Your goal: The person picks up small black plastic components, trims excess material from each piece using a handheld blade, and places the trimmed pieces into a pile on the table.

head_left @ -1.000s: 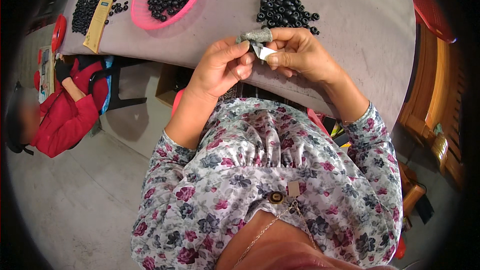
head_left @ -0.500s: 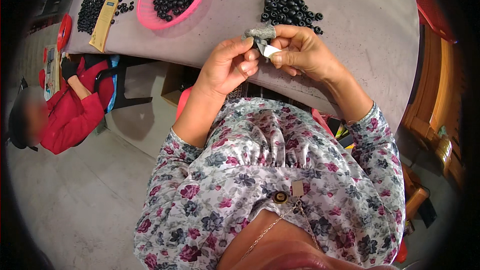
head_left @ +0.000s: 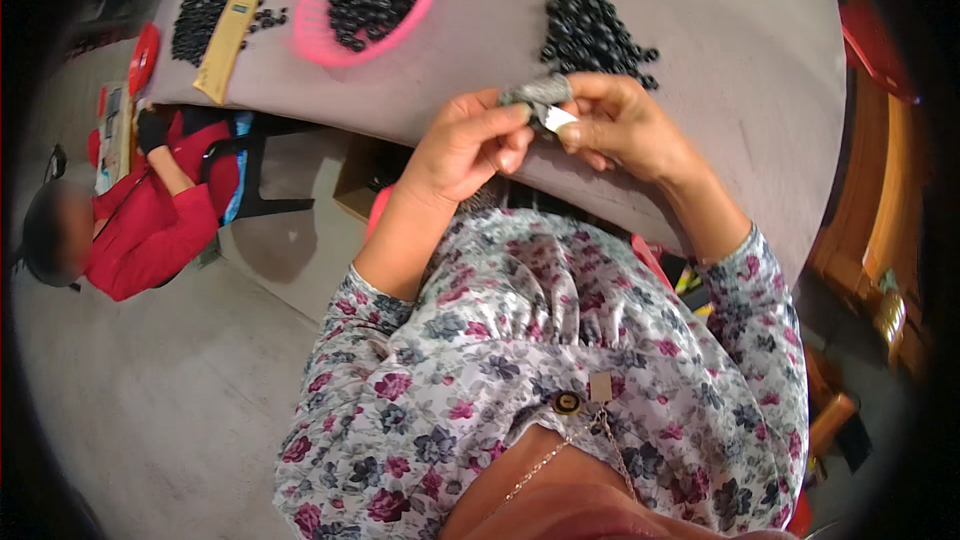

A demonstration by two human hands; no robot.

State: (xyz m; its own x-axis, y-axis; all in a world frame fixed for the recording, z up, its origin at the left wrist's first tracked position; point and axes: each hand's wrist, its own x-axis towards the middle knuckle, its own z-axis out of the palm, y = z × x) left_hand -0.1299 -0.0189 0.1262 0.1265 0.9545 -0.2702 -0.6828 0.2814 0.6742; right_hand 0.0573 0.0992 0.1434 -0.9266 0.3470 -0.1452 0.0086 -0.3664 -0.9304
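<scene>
Small black part [head_left: 539,110], partly hidden, pinched in left hand's [head_left: 462,148] grip near surface [head_left: 720,70] edge; right hand [head_left: 632,135] pinching flat whitish strip [head_left: 559,119]. Best: part steady, small controlled movements.

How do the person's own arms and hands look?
The left sleeve and right sleeve are whitish with grey and magenta flowers, ending mid-forearm. The left hand looks ungloved; the right hand seems to have a grey finger cover.

Forearms [head_left: 402,245] angled inward, the left hand [head_left: 468,145] and right hand [head_left: 632,132] pinch close together, fingers [head_left: 505,121] bent.
</scene>
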